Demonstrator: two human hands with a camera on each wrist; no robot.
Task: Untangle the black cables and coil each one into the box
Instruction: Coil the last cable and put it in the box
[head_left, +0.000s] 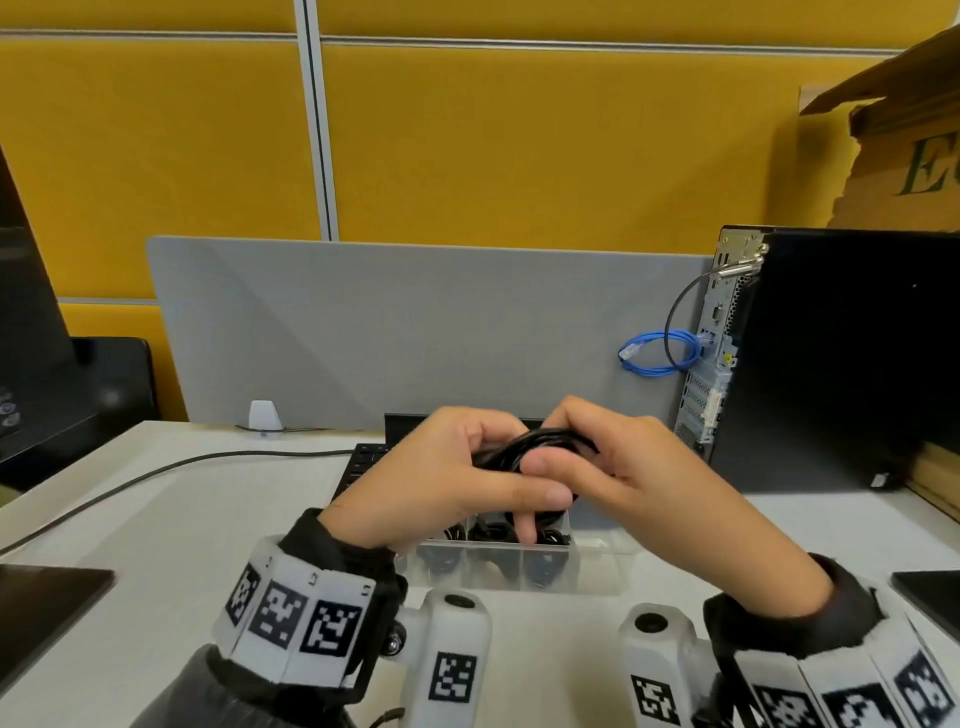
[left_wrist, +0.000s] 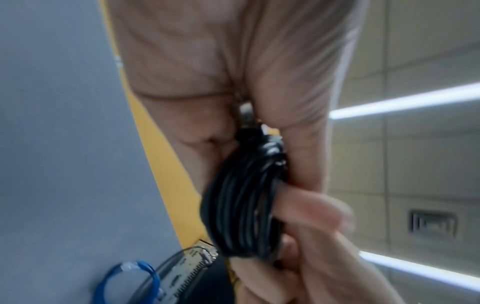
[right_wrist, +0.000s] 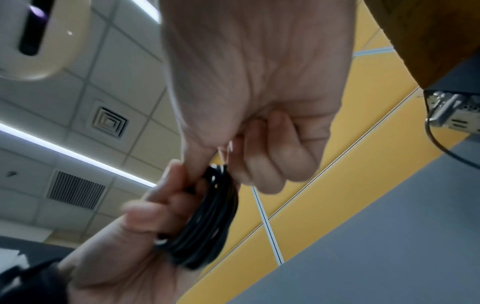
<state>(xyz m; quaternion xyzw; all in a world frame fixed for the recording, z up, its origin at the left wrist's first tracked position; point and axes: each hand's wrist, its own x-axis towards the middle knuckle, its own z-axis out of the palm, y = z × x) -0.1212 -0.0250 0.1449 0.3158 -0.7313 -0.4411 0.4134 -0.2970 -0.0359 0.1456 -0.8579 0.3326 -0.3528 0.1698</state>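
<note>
Your left hand (head_left: 441, 483) and right hand (head_left: 613, 467) both grip one coiled black cable (head_left: 535, 447), fingers curled round its loops, held just above the clear box (head_left: 597, 566) on the surface (head_left: 182, 519). More black cables (head_left: 493, 535) already lie inside the box. The computer tower (head_left: 831, 358) stands right of the box.

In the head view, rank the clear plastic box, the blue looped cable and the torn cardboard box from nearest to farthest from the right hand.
1. The clear plastic box: just below the right hand.
2. The blue looped cable: up and to the right, beside the black computer tower.
3. The torn cardboard box: far upper right.
</note>
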